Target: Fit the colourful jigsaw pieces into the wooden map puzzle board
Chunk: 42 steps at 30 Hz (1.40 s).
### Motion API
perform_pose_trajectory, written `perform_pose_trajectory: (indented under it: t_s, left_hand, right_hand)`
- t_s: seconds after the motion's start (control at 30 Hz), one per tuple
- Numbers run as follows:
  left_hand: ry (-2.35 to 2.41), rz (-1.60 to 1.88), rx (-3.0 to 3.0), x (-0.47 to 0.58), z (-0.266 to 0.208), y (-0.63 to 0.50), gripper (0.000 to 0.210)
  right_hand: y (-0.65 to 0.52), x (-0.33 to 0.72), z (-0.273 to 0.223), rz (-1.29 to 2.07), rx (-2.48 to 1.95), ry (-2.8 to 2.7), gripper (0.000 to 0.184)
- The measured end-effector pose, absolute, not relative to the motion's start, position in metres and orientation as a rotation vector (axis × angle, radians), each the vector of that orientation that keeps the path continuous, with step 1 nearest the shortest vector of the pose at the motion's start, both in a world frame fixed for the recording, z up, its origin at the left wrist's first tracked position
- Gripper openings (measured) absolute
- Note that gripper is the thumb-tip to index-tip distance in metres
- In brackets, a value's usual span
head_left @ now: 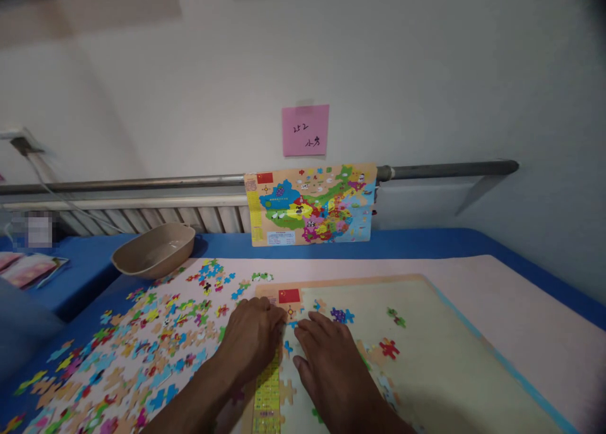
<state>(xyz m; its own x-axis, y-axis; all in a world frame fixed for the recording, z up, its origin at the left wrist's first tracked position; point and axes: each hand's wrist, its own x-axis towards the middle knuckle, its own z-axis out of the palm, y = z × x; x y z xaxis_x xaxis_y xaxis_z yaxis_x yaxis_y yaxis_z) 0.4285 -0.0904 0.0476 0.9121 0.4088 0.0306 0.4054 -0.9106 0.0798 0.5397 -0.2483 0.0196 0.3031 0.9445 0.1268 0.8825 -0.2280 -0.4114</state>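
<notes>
My left hand [255, 333] rests on the left edge of the puzzle board [449, 352]. Its fingers are curled together beside the joined red flag section [288, 296], and whatever is under them is hidden. Over the board, my right hand [331, 358] lies palm down with fingers stretched and thumb apart, its fingertips near a small blue piece [292, 325]. A joined yellow strip with print [267, 393] runs down the board's left side. Loose on the board are a purple and blue piece [341, 315], a red piece [389, 348] and a green piece [396, 317].
Many loose puzzle pieces [142, 352] spread across the pink sheet and blue table at left. Behind them stands a beige basin [156, 251]. A colourful printed map [310, 205] leans against the rail [440, 170], below a pink note [305, 129] on the wall.
</notes>
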Motion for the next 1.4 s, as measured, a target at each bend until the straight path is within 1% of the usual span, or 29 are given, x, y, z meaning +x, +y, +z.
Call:
perform_pose_trajectory:
  t_s: [0.23, 0.43, 0.53, 0.7, 0.93, 1.13, 1.4]
  left_hand:
    - [0.608, 0.053, 3.012, 0.428, 0.047, -0.088, 0.026]
    - [0.595, 0.051, 2.993, 0.426, 0.046, -0.085, 0.026]
    - [0.587, 0.059, 2.991, 0.427, 0.045, -0.084, 0.027]
    - [0.578, 0.078, 2.981, 0.426, 0.044, -0.082, 0.025]
    - [0.680, 0.126, 2.949, 0.421, 0.049, -0.080, 0.033]
    - [0.608, 0.107, 2.974, 0.420, 0.044, -0.081, 0.027]
    - [0.584, 0.111, 2.997, 0.424, 0.040, -0.078, 0.027]
  right_hand:
    - [-0.247, 0.540, 0.018, 0.202, -2.148, -1.639, 0.031]
    - [-0.237, 0.540, 0.017, 0.250, -2.142, -1.747, 0.049]
    - [-0.234, 0.541, 0.015, 0.245, -2.142, -1.766, 0.054]
    - [-0.233, 0.541, 0.012, 0.208, -2.132, -1.747, 0.054]
    - [-0.235, 0.538, 0.017, 0.210, -2.150, -1.727, 0.048]
    - [-0.233, 0.539, 0.016, 0.209, -2.158, -1.727, 0.054]
    - [-0.233, 0.540, 0.012, 0.200, -2.132, -1.734, 0.055]
